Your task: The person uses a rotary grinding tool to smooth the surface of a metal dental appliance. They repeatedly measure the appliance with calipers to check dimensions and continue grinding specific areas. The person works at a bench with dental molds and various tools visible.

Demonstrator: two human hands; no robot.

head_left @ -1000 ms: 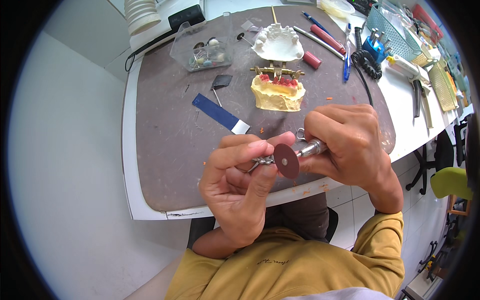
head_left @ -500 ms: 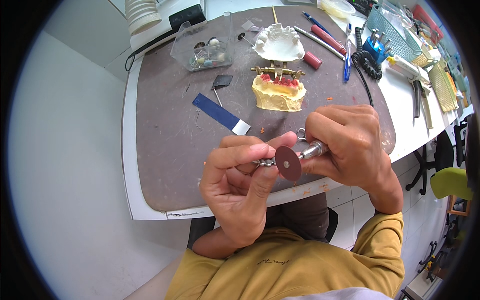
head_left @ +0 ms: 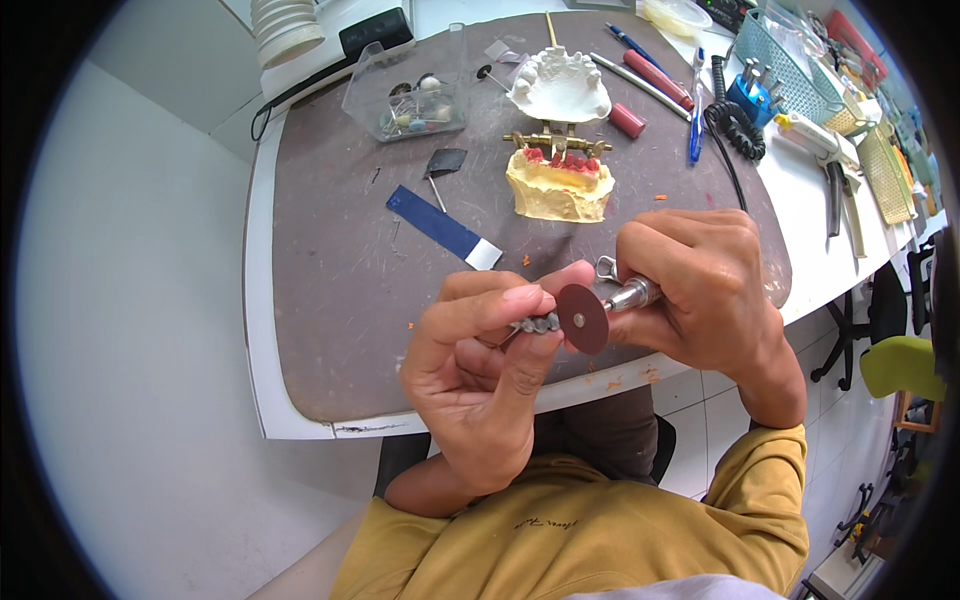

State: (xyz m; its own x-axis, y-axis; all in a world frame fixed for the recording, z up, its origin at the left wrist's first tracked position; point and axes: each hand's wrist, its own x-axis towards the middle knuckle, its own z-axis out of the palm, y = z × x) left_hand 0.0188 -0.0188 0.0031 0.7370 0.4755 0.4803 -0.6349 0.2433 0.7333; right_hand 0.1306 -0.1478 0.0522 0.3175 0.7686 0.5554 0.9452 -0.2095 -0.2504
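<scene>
Between the thumb and fingers of my left hand (head_left: 480,360) I pinch a small metal dental bridge (head_left: 538,323), a row of joined grey tooth shapes. My right hand (head_left: 695,290) is closed round a silver rotary handpiece (head_left: 634,293) carrying a thin reddish-brown cutting disc (head_left: 583,320). The disc stands close against the right end of the bridge; whether it touches I cannot tell. Beyond my hands sits an opened dental articulator (head_left: 560,140), with a yellow lower cast (head_left: 560,190) bearing red teeth and a white upper cast (head_left: 560,88).
A clear box (head_left: 410,100) of small polishing tips stands far left. A blue strip (head_left: 430,225) and a dark abrasive piece (head_left: 447,162) lie nearer. Pens, a red cylinder (head_left: 627,121), a blue bur stand (head_left: 755,95), a coiled cord (head_left: 735,130) and baskets line the right side.
The disc and handpiece have shifted slightly to the right. The bridge is turned a little in my left fingers and shows more of its length.
</scene>
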